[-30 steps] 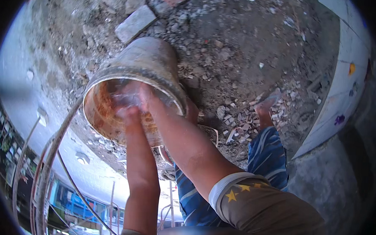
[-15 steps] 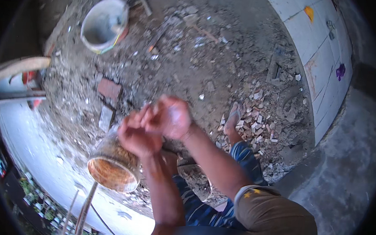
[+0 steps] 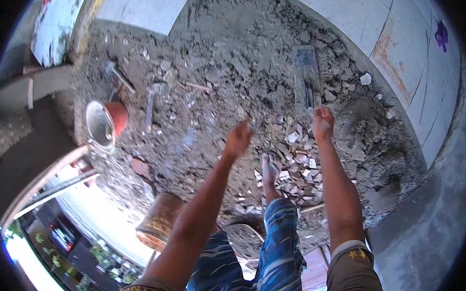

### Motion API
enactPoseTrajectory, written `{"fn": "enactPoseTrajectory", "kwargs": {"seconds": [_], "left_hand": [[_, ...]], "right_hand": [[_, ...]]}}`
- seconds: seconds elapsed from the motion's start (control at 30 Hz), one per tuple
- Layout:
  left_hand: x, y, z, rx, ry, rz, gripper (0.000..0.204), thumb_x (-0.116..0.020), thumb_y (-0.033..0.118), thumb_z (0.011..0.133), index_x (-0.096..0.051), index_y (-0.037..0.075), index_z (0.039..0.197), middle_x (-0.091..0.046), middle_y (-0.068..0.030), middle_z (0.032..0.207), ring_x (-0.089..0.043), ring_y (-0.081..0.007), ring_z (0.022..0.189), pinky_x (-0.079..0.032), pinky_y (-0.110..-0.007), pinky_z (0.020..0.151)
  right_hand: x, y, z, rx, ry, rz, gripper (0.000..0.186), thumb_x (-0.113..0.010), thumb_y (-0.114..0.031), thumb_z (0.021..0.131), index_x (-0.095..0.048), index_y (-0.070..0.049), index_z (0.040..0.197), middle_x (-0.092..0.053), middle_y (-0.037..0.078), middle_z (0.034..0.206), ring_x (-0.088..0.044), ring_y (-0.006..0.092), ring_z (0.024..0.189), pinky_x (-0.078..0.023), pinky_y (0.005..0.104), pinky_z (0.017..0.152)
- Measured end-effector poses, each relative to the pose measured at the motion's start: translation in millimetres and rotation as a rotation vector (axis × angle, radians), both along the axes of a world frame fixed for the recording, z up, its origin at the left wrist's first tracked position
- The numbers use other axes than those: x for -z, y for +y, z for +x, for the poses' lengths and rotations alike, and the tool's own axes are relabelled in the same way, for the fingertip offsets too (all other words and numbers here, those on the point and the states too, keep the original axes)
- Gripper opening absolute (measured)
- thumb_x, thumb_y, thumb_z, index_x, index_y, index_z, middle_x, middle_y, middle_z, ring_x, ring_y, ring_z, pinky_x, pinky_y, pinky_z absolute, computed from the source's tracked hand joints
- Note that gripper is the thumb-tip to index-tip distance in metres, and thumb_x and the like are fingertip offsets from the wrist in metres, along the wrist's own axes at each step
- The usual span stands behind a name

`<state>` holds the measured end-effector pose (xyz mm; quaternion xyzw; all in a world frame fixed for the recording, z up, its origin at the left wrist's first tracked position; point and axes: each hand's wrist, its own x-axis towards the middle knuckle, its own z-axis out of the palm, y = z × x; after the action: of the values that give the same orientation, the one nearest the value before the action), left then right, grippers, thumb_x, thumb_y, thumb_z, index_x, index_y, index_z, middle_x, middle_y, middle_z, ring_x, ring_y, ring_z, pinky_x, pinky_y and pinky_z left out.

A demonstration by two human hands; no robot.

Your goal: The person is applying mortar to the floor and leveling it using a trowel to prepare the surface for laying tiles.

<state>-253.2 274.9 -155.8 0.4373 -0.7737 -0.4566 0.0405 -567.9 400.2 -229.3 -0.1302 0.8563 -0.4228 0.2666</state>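
Note:
My left hand (image 3: 238, 138) is over the rubble-strewn ground, slightly blurred, its fingers loosely apart with nothing visible in them. My right hand (image 3: 322, 124), fingers curled and apparently empty, is just below the handle end of a flat trowel (image 3: 305, 65) lying on wet grey mortar. A pile of broken tile pieces (image 3: 302, 178) lies between my arms, beside my bare-looking foot (image 3: 269, 168). The rust-stained drum (image 3: 155, 220) lies to the left of my left forearm, partly behind it.
A red-and-white bucket (image 3: 115, 121), a hammer (image 3: 121, 76) and another long tool (image 3: 151, 104) are on the left. Pale tiled flooring (image 3: 406, 65) curves along the right. Boards and poles (image 3: 52, 175) edge the lower left, above plants.
My hands were inside the drum, then cupped together above it. They are now apart and further forward, the right beside the trowel. The view has swung toward the mortar and trowel.

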Motion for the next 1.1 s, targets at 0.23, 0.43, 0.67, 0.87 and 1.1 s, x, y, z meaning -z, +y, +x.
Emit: {"fn": "enactPoseTrajectory", "kwargs": {"seconds": [0.23,0.43,0.67,0.87,1.1], "left_hand": [[-87,98,41,-0.157,-0.178,0.787,0.070,-0.074,0.030,0.099,-0.044,0.004,0.157,-0.054,-0.0244,0.153,-0.054,-0.0367,0.140,-0.048,-0.043,0.110],[-81,-6,33,0.033,-0.193,0.868,0.062,-0.071,0.034,0.102,-0.050,0.001,0.151,-0.061,-0.0212,0.146,-0.063,-0.0325,0.131,-0.053,-0.041,0.106],[-99,-154,6,0.199,-0.136,0.587,0.058,-0.075,0.039,0.095,-0.061,0.001,0.137,-0.069,-0.0249,0.127,-0.070,-0.0398,0.113,-0.058,-0.043,0.094],[-173,-279,-26,0.906,-0.024,0.273,0.061,-0.073,0.036,0.096,-0.054,0.000,0.142,-0.066,-0.0239,0.134,-0.068,-0.0392,0.119,-0.057,-0.046,0.097],[-213,-320,-89,1.049,0.003,-0.096,0.073,-0.078,0.031,0.089,-0.050,0.001,0.150,-0.061,-0.0238,0.137,-0.060,-0.0433,0.123,-0.048,-0.052,0.106]], "right_hand": [[12,-60,-41,-0.371,0.131,0.515,0.065,-0.059,-0.068,0.097,-0.070,-0.004,0.106,-0.068,0.023,0.113,-0.068,0.0397,0.101,-0.054,0.0492,0.084],[11,-74,12,-0.440,-0.100,0.605,0.067,-0.055,-0.066,0.099,-0.063,-0.009,0.133,-0.066,0.022,0.129,-0.067,0.0408,0.113,-0.054,0.0517,0.095],[19,-91,54,-0.023,-0.099,0.460,0.082,-0.041,-0.065,0.105,-0.031,-0.006,0.161,-0.045,0.024,0.158,-0.051,0.0497,0.136,-0.046,0.0528,0.113],[4,-76,-65,0.252,0.563,0.774,0.060,-0.049,-0.053,0.105,-0.052,-0.003,0.138,-0.065,0.024,0.126,-0.063,0.0441,0.120,-0.051,0.0492,0.099],[69,-127,-42,-0.514,0.516,1.209,0.056,-0.059,-0.048,0.100,-0.057,-0.001,0.131,-0.073,0.018,0.110,-0.069,0.0377,0.102,-0.056,0.0487,0.088]]}}
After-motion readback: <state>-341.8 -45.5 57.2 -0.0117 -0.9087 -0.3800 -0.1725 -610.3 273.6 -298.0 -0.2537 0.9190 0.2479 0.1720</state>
